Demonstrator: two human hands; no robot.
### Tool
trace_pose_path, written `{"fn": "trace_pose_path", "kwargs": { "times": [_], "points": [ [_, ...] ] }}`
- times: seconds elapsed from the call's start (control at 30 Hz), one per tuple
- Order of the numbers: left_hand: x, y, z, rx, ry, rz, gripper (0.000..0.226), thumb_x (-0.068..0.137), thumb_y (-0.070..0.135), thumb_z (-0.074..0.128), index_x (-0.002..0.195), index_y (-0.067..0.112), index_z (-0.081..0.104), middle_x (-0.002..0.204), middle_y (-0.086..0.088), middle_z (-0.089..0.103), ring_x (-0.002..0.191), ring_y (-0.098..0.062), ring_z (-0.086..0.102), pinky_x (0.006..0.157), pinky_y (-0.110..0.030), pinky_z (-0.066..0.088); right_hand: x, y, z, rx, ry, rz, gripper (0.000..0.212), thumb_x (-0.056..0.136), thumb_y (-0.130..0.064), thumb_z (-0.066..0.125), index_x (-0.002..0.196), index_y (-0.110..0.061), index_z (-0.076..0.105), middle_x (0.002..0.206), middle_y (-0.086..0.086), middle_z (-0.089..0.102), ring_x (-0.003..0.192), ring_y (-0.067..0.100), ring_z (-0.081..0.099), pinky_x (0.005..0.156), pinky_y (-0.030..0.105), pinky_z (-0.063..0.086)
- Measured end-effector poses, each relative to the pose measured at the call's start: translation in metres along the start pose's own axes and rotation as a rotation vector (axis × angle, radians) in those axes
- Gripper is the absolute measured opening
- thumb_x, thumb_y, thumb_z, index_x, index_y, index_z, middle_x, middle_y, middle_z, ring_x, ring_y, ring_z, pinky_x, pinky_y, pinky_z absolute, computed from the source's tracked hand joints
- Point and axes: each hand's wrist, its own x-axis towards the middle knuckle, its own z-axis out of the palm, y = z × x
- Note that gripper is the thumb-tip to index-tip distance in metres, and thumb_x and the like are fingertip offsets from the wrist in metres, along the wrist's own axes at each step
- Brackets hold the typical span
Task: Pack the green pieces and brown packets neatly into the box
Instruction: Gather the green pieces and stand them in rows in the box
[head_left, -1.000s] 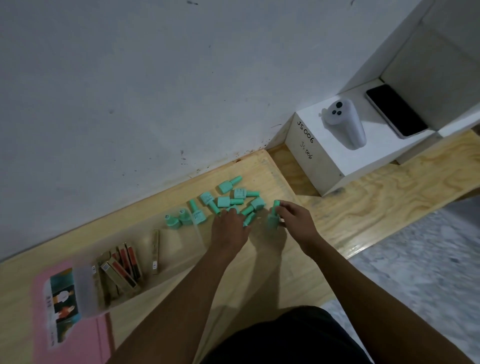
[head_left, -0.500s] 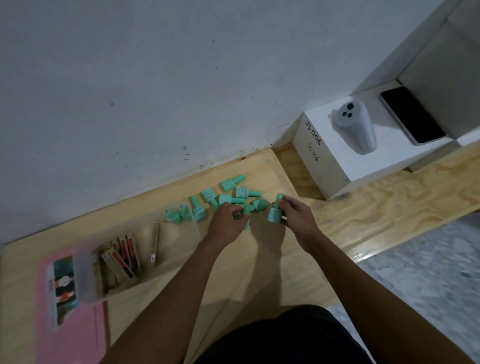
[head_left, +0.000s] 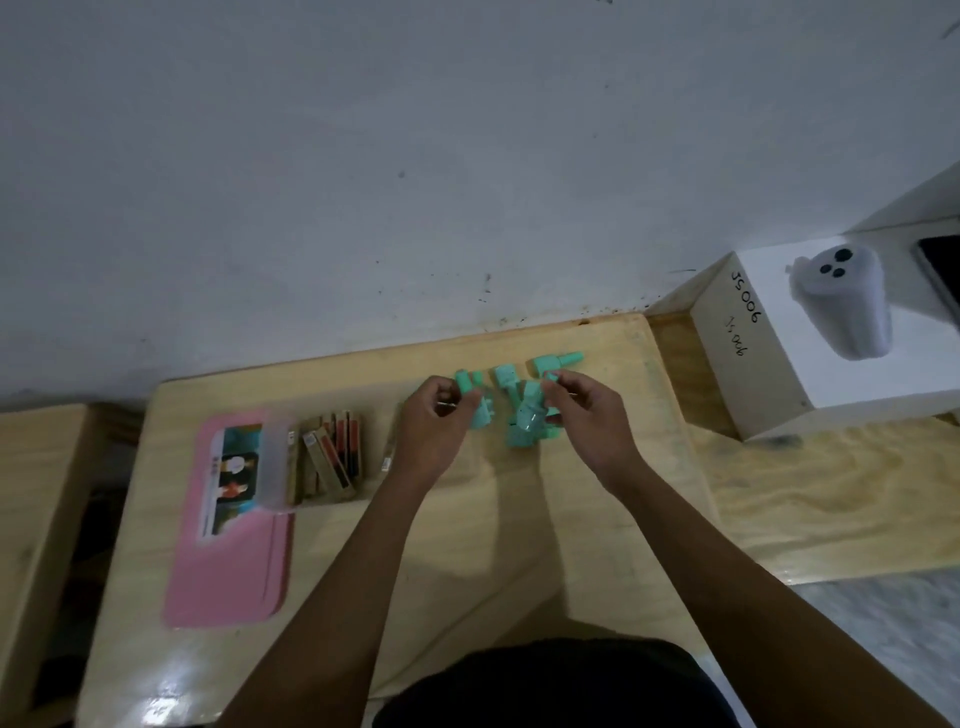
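Observation:
Several green pieces (head_left: 525, 415) lie in a loose heap on the wooden board near the wall. My left hand (head_left: 434, 426) is curled around one green piece (head_left: 480, 405) at the heap's left side. My right hand (head_left: 584, 410) pinches another green piece (head_left: 530, 400) at the heap's top. A clear plastic box (head_left: 278, 457) sits left of my hands, with several brown packets (head_left: 332, 454) standing inside its left end. One more brown packet (head_left: 388, 452) lies apart, partly hidden behind my left wrist.
A pink lid (head_left: 228, 525) with a picture label lies under the box's left end. A white carton (head_left: 810, 343) marked JS006 stands at the right with a white device (head_left: 844, 306) and a phone (head_left: 940, 270) on it. The wall runs close behind the board.
The camera has swung left and down, so the scene sits further right. Both hands have closed on green pieces in the heap and drawn them together.

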Motion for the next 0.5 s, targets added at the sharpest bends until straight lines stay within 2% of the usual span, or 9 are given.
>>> {"fn": "trace_pose_path", "kwargs": {
  "times": [0.13, 0.23, 0.33, 0.4, 0.5],
  "points": [
    [0.005, -0.015, -0.035, 0.003, 0.113, -0.003, 0.019, 0.085, 0.030, 0.069, 0.089, 0.012, 0.063, 0.084, -0.002, 0.065, 0.070, -0.014, 0.062, 0.059, -0.023, 0.050, 0.002, -0.008, 0.038, -0.202, -0.071, -0.150, 0.016, 0.091, -0.018, 0.065, 0.106, -0.014, 0.069, 0.093, 0.000, 0.071, 0.084, 0.012, 0.069, 0.074, 0.026, 0.058],
    [0.012, -0.025, -0.051, -0.003, 0.155, -0.005, 0.020, 0.084, 0.028, 0.070, 0.091, 0.010, 0.064, 0.087, -0.002, 0.064, 0.074, -0.013, 0.061, 0.060, -0.017, 0.048, 0.004, -0.011, 0.059, -0.383, -0.099, -0.223, 0.018, 0.090, -0.018, 0.067, 0.107, -0.013, 0.069, 0.095, -0.004, 0.068, 0.082, 0.003, 0.065, 0.073, 0.018, 0.054],
    [0.017, -0.032, -0.058, -0.004, 0.159, -0.013, 0.019, 0.082, 0.029, 0.071, 0.091, 0.015, 0.063, 0.086, 0.001, 0.062, 0.073, -0.015, 0.061, 0.063, -0.024, 0.050, 0.008, -0.011, 0.071, -0.617, -0.109, -0.317, 0.021, 0.087, -0.021, 0.069, 0.108, -0.017, 0.069, 0.093, -0.010, 0.066, 0.084, 0.003, 0.062, 0.077, 0.021, 0.052],
    [0.019, -0.035, -0.058, -0.016, 0.144, -0.003, 0.018, 0.081, 0.027, 0.072, 0.092, 0.015, 0.065, 0.085, 0.001, 0.063, 0.074, -0.015, 0.062, 0.065, -0.027, 0.051, 0.009, -0.011, 0.074, -0.798, -0.140, -0.365, 0.025, 0.086, -0.028, 0.068, 0.110, -0.021, 0.070, 0.097, -0.008, 0.068, 0.086, 0.005, 0.060, 0.075, 0.024, 0.050],
    [0.021, -0.043, -0.056, -0.010, 0.110, 0.022, 0.020, 0.081, 0.023, 0.073, 0.095, 0.012, 0.067, 0.088, -0.003, 0.066, 0.077, -0.015, 0.064, 0.060, -0.013, 0.049, 0.010, -0.009, 0.076, -1.056, -0.169, -0.507, 0.027, 0.086, -0.030, 0.067, 0.111, -0.021, 0.072, 0.096, 0.000, 0.071, 0.085, 0.016, 0.063, 0.072, 0.030, 0.048]
  ]
}}
